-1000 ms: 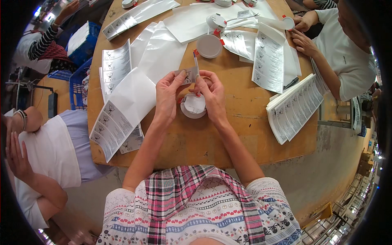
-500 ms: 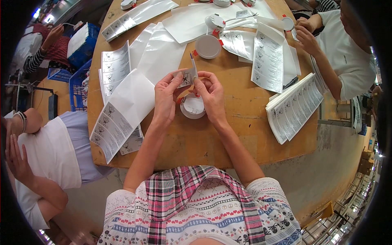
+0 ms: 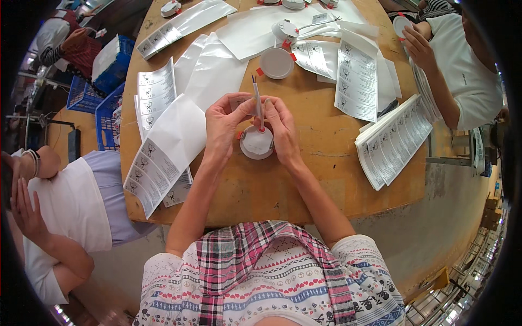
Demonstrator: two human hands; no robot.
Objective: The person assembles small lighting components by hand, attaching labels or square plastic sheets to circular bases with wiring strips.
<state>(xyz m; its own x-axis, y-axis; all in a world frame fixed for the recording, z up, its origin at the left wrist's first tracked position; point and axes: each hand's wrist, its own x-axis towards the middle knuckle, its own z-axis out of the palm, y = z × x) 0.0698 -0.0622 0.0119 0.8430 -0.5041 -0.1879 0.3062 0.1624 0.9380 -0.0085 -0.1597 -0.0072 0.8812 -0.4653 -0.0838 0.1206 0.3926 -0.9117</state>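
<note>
A small round white downlight [image 3: 256, 144] with red clips lies on the table between my wrists. Its white cable [image 3: 258, 100] rises from it, with bare wire ends at the top. My left hand [image 3: 220, 127] pinches a silver printed label [image 3: 237, 101] beside the cable, thumb against the cable. On the other side, my right hand [image 3: 283, 127] closes thumb and fingers on the cable. Fingers partly hide the label, so how far it wraps the cable cannot be seen.
Printed label sheets [image 3: 153, 174] lie left on the wooden table [image 3: 304, 190], and a thick stack of sheets [image 3: 394, 142] lies right. More downlights [image 3: 276, 63] stand ahead. Co-workers sit at both sides; the right one's hand [image 3: 420, 46] holds a downlight. Blue crates [image 3: 106, 122] stand left.
The label between my hands has turned from facing up to mostly hidden at the cable. My fingers have drawn closer together. The co-worker at right has lifted a downlight away from the table.
</note>
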